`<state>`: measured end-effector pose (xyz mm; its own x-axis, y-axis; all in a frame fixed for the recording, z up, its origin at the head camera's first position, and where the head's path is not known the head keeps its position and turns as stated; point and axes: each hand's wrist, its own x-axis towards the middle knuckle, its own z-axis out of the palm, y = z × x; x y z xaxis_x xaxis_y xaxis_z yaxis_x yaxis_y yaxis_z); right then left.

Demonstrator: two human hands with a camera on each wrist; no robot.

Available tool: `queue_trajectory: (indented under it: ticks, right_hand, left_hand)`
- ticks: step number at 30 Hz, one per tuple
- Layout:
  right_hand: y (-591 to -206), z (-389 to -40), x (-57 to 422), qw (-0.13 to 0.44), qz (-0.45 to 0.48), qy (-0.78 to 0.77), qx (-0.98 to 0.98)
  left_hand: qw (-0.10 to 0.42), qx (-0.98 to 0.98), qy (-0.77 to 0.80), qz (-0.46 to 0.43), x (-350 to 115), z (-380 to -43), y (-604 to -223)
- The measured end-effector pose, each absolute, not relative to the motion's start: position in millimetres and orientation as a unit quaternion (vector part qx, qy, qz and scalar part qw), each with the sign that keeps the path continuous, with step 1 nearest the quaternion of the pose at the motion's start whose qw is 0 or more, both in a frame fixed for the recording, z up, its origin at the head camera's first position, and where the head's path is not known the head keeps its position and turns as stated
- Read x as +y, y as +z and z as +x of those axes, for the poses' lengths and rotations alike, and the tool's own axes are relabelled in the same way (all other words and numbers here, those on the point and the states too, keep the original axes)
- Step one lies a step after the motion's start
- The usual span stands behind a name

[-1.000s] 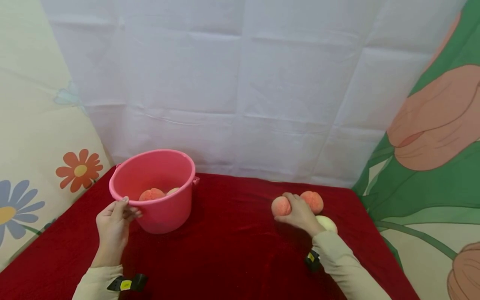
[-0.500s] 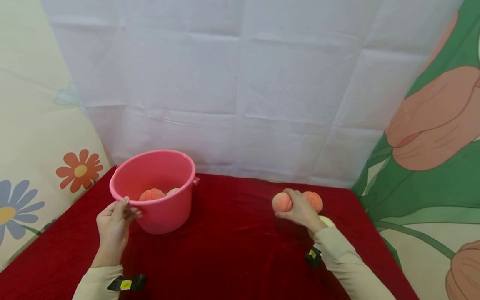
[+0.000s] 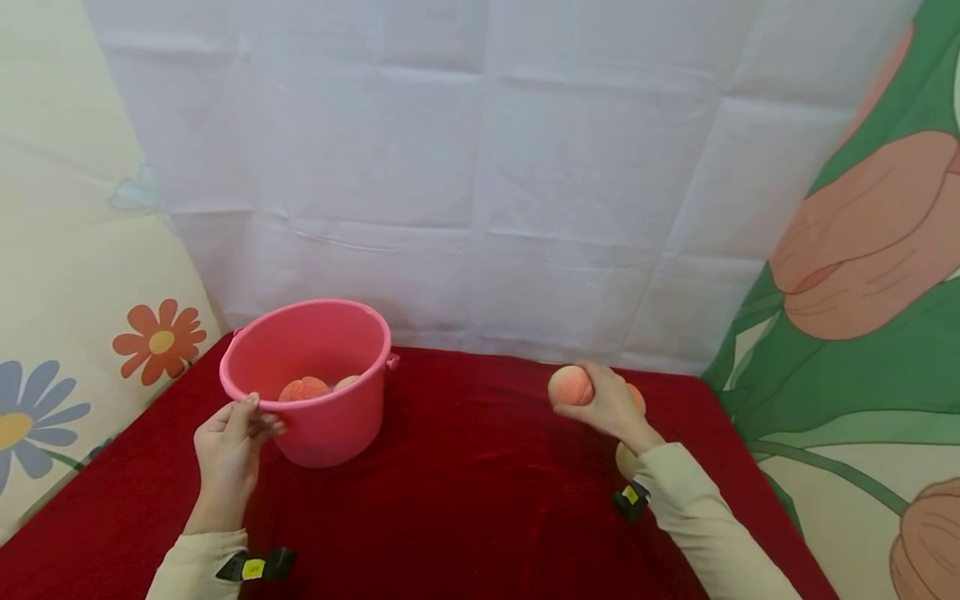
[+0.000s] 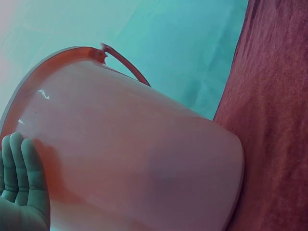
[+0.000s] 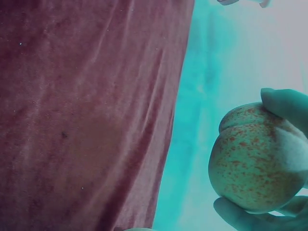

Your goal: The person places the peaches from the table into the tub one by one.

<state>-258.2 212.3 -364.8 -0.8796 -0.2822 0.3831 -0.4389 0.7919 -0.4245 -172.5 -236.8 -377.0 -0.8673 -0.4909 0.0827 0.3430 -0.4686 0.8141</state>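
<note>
A pink bucket [image 3: 330, 429] stands at the left of the red-covered table, a peach [image 3: 303, 389] and a paler round fruit [image 3: 346, 382] showing inside. My left hand [image 3: 228, 454] grips its near left rim, thumb over the edge; the left wrist view shows the fingers [image 4: 34, 168] against the outer wall. My right hand [image 3: 611, 408] holds another peach [image 3: 570, 387] between thumb and fingers, raised a little off the cloth; the peach [image 5: 255, 163] fills the grasp in the right wrist view. Behind that hand, a further peach [image 3: 637, 397] and a pale yellowish fruit [image 3: 626, 461] are partly hidden.
Red velvet cloth [image 3: 450, 500] covers the table between bucket and fruit. A white creased sheet [image 3: 480, 183] hangs along the back edge. Flower-printed cloths flank both sides, with a large tulip print [image 3: 862, 242] on the right. The bucket's handle [image 4: 127, 65] shows in the left wrist view.
My right hand has lifted the peach slightly up and to the right, now covering more of the peach behind it. The left hand and the bucket have stayed in place.
</note>
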Motion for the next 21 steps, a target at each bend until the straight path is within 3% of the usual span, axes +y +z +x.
queue_trajectory:
  ticks: [21]
  right_hand:
    - [-354.0,-256.3,208.2,0.162,0.168,0.257,-0.938]
  left_hand:
    - [0.239,-0.455,-0.853,0.087,-237.6,-173.2,-376.5]
